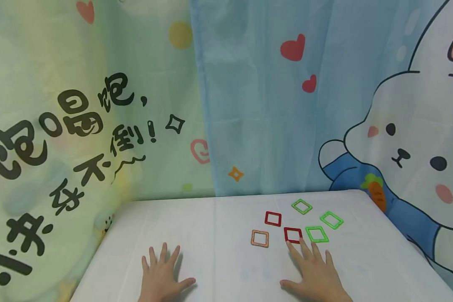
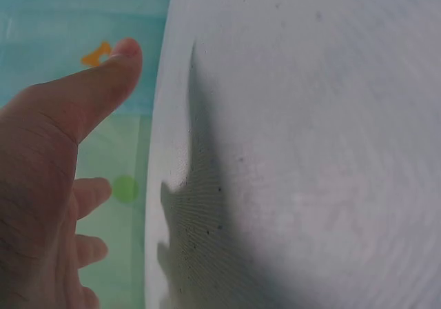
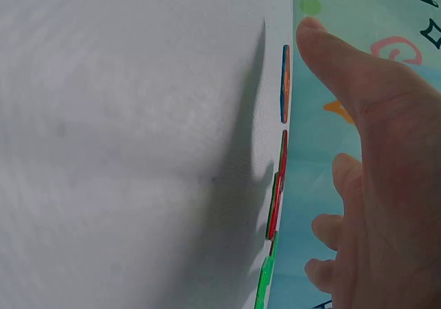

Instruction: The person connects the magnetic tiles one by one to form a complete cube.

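My left hand (image 1: 162,277) is held over the front left of the white table with its fingers spread and nothing in it. In the left wrist view, a gap separates that hand (image 2: 41,164) from its shadow. My right hand (image 1: 313,272), also spread and holding nothing, is at the front right; its fingertips overlap the lower edge of a red square frame (image 1: 292,228). Close by lie a green diamond-shaped frame (image 1: 314,227) and an orange square frame (image 1: 259,246). The right wrist view shows this hand (image 3: 393,130) above the table, the frames edge-on beyond it.
Farther back on the white table (image 1: 154,222) lie a second red frame (image 1: 266,218) and two more green frames, one at the back (image 1: 307,203) and one to the right (image 1: 336,216). A printed curtain (image 1: 249,126) hangs behind the table's far edge.
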A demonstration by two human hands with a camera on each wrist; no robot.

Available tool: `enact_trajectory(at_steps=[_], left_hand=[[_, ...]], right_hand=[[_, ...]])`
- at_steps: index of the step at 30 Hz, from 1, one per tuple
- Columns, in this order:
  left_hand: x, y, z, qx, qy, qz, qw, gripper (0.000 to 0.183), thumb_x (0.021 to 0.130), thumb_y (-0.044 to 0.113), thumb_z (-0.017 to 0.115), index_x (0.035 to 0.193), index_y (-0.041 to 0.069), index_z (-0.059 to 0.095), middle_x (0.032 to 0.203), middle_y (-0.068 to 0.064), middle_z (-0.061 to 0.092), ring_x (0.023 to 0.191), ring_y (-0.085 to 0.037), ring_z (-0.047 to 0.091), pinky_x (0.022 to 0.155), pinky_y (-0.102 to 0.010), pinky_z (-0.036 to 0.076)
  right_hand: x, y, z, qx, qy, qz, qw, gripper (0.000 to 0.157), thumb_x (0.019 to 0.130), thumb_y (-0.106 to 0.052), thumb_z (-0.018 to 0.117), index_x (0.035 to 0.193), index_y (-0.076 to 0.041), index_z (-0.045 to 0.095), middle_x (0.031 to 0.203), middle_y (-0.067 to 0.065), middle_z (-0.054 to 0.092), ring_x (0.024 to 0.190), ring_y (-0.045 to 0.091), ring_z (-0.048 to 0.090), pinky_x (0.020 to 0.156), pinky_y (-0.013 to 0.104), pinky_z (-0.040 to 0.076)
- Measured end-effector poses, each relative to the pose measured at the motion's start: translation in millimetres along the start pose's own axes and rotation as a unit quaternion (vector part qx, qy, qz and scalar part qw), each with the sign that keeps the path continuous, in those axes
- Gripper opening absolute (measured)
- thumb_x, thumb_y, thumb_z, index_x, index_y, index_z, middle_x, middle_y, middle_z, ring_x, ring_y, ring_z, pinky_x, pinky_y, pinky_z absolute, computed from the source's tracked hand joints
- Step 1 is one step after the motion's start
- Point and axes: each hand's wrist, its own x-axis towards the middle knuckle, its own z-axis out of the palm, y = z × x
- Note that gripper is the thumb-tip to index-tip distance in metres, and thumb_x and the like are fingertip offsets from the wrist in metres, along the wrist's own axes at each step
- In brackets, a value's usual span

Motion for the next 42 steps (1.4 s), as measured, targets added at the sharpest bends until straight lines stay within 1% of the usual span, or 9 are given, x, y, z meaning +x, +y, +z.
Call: enact_trajectory(at_steps=[4,9,15,17,22,26,29,36,42], left_hand=[[-1.0,-1.0,-0.6,-0.002,-0.004,-0.002,1.0,0.1,0.064,0.081,0.062,0.138,0.013,0.054,0.141,-0.028,0.043,0.125,-0.065,0.029,0.094,-0.076,0.021],[-0.7,-0.9,0.9,-0.019,-0.006,0.007,0.9998,0.099,0.068,0.082,0.059,0.14,0.014,0.052,0.144,-0.026,0.042,0.127,-0.063,0.028,0.096,-0.076,0.019],[1.4,1.4,5.9,-0.024,-0.004,0.011,0.9996,0.097,0.068,0.081,0.06,0.138,0.014,0.054,0.143,-0.026,0.043,0.126,-0.063,0.03,0.096,-0.076,0.019],[3.4,4.3,8.6,-0.028,-0.008,0.014,0.9995,0.097,0.068,0.081,0.06,0.138,0.014,0.055,0.143,-0.026,0.043,0.126,-0.064,0.03,0.096,-0.075,0.02],[11.4,16.8,15.1,-0.048,-0.022,0.029,0.9982,0.096,0.069,0.08,0.06,0.138,0.014,0.054,0.143,-0.026,0.042,0.126,-0.064,0.029,0.096,-0.075,0.021],[20.3,30.4,18.7,-0.068,-0.035,0.046,0.996,0.093,0.072,0.078,0.06,0.139,0.013,0.053,0.143,-0.026,0.042,0.127,-0.062,0.029,0.097,-0.074,0.022],[26.9,40.2,21.8,-0.082,-0.048,0.058,0.9938,0.089,0.075,0.073,0.061,0.139,0.012,0.052,0.143,-0.026,0.043,0.128,-0.061,0.03,0.098,-0.072,0.024],[42.9,60.6,29.6,-0.082,-0.057,0.089,0.9911,0.08,0.08,0.067,0.062,0.138,0.012,0.053,0.143,-0.022,0.045,0.129,-0.055,0.035,0.099,-0.065,0.031],[58.3,80.5,26.0,-0.078,-0.066,0.112,0.9884,0.074,0.081,0.063,0.065,0.136,0.014,0.055,0.141,-0.018,0.048,0.129,-0.048,0.04,0.098,-0.059,0.035]], right_hand=[[-0.7,-1.6,-0.4,0.006,-0.007,0.001,1.0,0.114,0.059,-0.087,0.058,0.144,-0.011,0.047,0.146,0.028,0.037,0.13,0.058,0.026,0.096,0.078,0.007],[-0.7,-0.8,-0.7,0.008,-0.01,0.001,1.0,0.116,0.059,-0.088,0.058,0.144,-0.01,0.046,0.146,0.028,0.037,0.129,0.058,0.027,0.097,0.077,0.007],[-2.0,2.3,-0.7,0.006,0.047,-0.036,0.998,0.111,0.061,-0.082,0.064,0.144,-0.011,0.046,0.143,0.026,0.042,0.127,0.054,0.035,0.096,0.076,0.017],[-2.3,2.5,-1.4,0.008,0.05,-0.042,0.998,0.11,0.061,-0.08,0.067,0.145,-0.011,0.045,0.143,0.026,0.042,0.127,0.054,0.036,0.096,0.075,0.019],[-3.7,0.7,-5.5,0.03,0.026,-0.041,0.998,0.103,0.066,-0.067,0.075,0.144,-0.007,0.044,0.143,0.028,0.04,0.128,0.054,0.034,0.097,0.073,0.021],[-7.0,0.0,-8.1,0.048,0.046,-0.048,0.997,0.087,0.072,-0.048,0.081,0.139,-0.003,0.049,0.137,0.025,0.048,0.124,0.048,0.042,0.096,0.067,0.032],[-7.8,-1.2,-9.6,0.068,0.061,-0.052,0.994,0.079,0.072,-0.039,0.083,0.136,-0.002,0.053,0.131,0.022,0.053,0.12,0.042,0.048,0.095,0.061,0.038],[-6.4,-8.9,-16.7,0.105,0.053,-0.041,0.992,0.063,0.075,-0.033,0.083,0.127,-0.005,0.06,0.123,0.014,0.06,0.115,0.036,0.053,0.095,0.057,0.041],[-6.8,-13.2,-22.2,0.136,0.05,-0.038,0.989,0.051,0.078,-0.03,0.081,0.122,-0.008,0.065,0.117,0.009,0.064,0.113,0.033,0.056,0.095,0.055,0.041]])
